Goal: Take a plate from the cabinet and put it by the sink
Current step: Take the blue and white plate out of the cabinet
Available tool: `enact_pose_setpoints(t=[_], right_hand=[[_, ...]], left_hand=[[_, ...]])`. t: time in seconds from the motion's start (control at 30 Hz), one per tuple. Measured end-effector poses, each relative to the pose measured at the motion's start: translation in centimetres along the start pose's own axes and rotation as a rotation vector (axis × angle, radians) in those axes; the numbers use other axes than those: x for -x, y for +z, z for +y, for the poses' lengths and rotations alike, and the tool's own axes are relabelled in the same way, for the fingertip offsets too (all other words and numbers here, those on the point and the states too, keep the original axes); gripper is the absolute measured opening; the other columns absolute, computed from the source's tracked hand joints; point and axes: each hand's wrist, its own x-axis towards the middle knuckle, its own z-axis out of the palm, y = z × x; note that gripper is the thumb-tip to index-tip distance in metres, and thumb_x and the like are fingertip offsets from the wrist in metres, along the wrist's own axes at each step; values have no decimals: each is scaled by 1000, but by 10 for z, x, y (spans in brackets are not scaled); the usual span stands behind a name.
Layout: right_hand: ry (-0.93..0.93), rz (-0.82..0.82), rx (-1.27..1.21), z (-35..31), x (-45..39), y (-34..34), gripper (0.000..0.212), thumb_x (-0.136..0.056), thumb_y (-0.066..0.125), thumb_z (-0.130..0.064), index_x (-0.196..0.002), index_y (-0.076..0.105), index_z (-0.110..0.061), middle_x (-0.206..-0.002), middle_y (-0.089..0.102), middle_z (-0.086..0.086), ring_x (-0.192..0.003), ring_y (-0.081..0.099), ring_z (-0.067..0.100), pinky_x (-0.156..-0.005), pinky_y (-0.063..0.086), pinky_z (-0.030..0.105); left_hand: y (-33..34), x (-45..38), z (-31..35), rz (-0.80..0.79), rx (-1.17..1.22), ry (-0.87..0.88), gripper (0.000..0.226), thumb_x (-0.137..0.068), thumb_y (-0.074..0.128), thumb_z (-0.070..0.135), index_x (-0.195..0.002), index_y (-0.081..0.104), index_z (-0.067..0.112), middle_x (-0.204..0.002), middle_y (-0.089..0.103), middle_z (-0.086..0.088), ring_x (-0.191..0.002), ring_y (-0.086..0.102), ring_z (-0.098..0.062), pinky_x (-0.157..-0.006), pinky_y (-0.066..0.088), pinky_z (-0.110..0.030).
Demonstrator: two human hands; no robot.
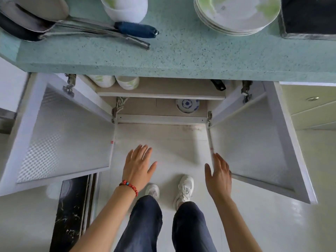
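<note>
Speckled green counter [181, 57] tops open cabinet [161, 106] above pale floor [163, 142].

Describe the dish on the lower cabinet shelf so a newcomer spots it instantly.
Look under the green speckled countertop into the open cabinet, both doors swung wide. Below the upper shelf holding white-and-green bowls, on the cabinet floor toward the right, sits the blue-and-white patterned dish, the only blue-patterned piece inside.

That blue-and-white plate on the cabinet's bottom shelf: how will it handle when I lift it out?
The blue-and-white plate looks like glazed ceramic, so probably rigid, fragile and somewhat slick. It sits low under the upper shelf, so clearance is likely tight; tilting may knock the shelf. Both the left hand and right hand are open and empty, so two-handed support seems possible.
</note>
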Motion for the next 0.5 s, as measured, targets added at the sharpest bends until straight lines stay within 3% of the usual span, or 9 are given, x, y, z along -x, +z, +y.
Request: enact_pose_setpoints(t=[0.17, 0.3, 0.5], right_hand=[[-28, -74, 6, 22, -58, 33, 46, -93, 43, -22, -137, 34, -10, -148, 36, 7, -137, 29, 22, -111, 22, 38], [-84, -57, 22, 36, -102, 55, 45, -93, 45, -21, -136, 37, -8, -144, 41, 10, -134, 34, 25, -109, 27, 42], [-121, -50, 51, 60, -180, 105, 45, -93, 46, -21, -134, 39, -6, -142, 43, 13, -132, 37, 29, -109, 30, 48]], left_hand=[[40, -52, -1, -6, -17, -15, 47, -80, 66, 24, -118, 54, 1, -124, 58, -21, -118, 52, -39, -97, 41, -56], [70, -92, 1, -3, -19, -9, 47, -79, 66, 25, -117, 54, 1, -123, 59, -21, -116, 53, -39, -96, 41, -57], [137, -160, -16, -57, -14, 12, 53, -91, 45, 38, -134, 37, 8, -144, 40, -13, -136, 30, -29, -112, 21, -46]])
